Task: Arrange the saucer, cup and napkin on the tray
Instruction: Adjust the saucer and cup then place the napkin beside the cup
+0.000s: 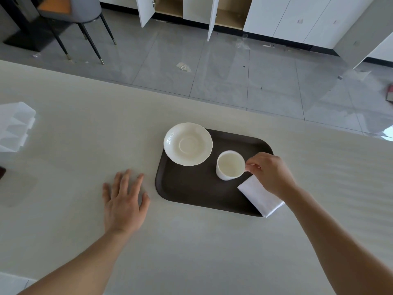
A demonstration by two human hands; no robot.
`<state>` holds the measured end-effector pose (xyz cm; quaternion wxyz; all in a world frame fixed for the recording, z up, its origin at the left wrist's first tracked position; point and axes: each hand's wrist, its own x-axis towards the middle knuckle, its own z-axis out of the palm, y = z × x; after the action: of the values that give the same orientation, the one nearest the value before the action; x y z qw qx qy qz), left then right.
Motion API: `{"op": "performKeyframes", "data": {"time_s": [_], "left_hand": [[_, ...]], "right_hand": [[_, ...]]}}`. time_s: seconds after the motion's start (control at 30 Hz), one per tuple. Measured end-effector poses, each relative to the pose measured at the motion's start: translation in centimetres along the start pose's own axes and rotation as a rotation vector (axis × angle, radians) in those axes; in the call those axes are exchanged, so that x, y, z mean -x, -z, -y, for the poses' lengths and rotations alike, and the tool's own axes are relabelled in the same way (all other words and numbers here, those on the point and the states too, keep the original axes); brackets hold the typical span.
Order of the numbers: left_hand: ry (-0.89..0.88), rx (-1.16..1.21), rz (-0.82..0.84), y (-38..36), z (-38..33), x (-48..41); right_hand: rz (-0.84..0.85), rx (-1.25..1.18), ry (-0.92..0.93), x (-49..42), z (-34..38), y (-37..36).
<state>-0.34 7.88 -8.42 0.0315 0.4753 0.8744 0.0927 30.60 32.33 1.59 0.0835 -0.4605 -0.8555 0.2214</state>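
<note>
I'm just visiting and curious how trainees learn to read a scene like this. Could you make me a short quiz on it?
1. True or false: the cup stands on the saucer.
2. Which hand holds the cup by its handle?
A. the left hand
B. the right hand
C. neither
3. Fill in: the folded napkin lies at the near right corner of the ____.

Key:
1. False. The cup is beside the saucer, over the tray.
2. B. The left hand lies flat on the table.
3. Tray; the napkin overhangs its edge.
</note>
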Motion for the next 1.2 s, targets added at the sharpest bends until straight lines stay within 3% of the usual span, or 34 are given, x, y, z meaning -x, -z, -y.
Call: {"op": "performKeyframes", "data": {"time_s": [0.67,1.2], "left_hand": [[-0.004,0.008,0.003,0.3,-0.1,0.0],[0.000,0.024,0.015,0.4,-0.1,0.1]], "right_hand": [[-0.343,-0.203,-0.378,0.4,3.7,-4.7],[-0.477,-0.431,-0.574,-0.3,7.0,-6.7]]}}
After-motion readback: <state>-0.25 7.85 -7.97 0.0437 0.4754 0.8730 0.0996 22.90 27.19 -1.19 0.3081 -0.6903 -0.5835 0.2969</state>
